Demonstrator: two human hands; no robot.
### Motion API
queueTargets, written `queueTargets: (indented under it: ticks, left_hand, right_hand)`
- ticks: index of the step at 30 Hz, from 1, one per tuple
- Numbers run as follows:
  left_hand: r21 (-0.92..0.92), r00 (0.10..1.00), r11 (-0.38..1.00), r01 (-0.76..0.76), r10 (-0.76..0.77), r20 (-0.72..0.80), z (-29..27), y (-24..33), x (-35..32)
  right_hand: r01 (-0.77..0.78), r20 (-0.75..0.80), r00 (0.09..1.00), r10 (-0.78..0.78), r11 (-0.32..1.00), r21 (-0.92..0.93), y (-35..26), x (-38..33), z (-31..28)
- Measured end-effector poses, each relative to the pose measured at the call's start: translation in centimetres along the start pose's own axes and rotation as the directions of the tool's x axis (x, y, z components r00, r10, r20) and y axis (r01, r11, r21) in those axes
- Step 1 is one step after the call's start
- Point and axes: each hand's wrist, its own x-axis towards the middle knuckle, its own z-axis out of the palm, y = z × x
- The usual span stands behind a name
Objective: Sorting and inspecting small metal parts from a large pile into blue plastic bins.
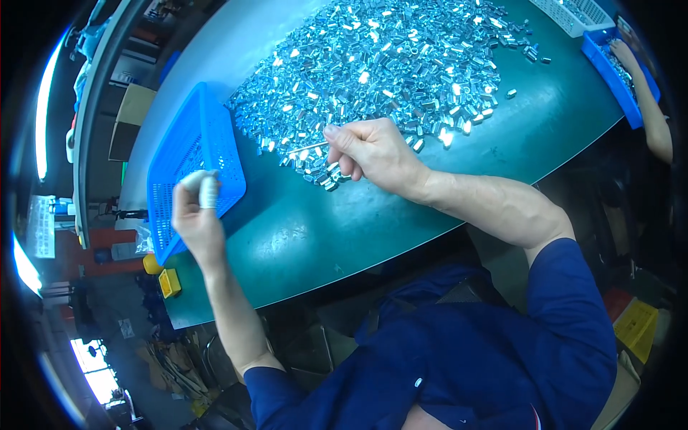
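At the centre of the frame, the right hand (pixel 376 154) pinches a thin metal rod (pixel 308 148) between thumb and fingers, over the lower edge of a pile of small metal fittings (pixel 380 64) on the green tabletop (pixel 315 236). At left, the blurred left hand (pixel 199 222), fingertips white-covered, appears before a blue plastic basket (pixel 223 140); its grip cannot be determined.

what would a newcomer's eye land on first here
The glittering heap of small metal parts covers much of the green table. Next, the blue perforated basket stands out at the table's left, and the right hand pinches a thin metal rod over the heap's near edge.
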Motion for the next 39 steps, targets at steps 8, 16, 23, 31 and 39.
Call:
queueTargets:
  ticks: [8, 16, 23, 31, 39]
  left_hand:
    - [0.514, 0.956, 0.808, -0.288, 0.269, 0.114, 1.6, -0.2, 0.7]
    - [0.383, 0.918, 0.881, -0.278, 0.125, 0.378, 10.2, -1.8, -5.1]
    - [0.302, 0.939, 0.927, -0.222, 0.119, 0.323, 10.3, -2.7, -5.9]
    - [0.34, 0.947, 0.906, -0.254, 0.161, 0.278, 8.6, -4.1, -6.8]
    - [0.318, 0.954, 0.922, -0.22, 0.136, 0.266, 8.5, -4.4, -7.3]
  right_hand:
    - [0.008, -0.005, 1.0, -0.008, 1.0, -0.021, 0.2, 0.0, 0.1]
    - [-0.019, 0.008, 1.0, 0.019, 1.0, 0.012, 0.8, 0.3, 0.2]
    - [-0.039, 0.068, 0.997, 0.044, 0.997, -0.073, 0.7, 0.2, 0.3]
    - [0.064, 0.1, 0.994, -0.032, 0.939, -0.339, 1.7, 0.3, 0.8]
    - [0.101, 0.136, 0.99, -0.04, 0.871, -0.482, 2.0, 0.3, 0.6]
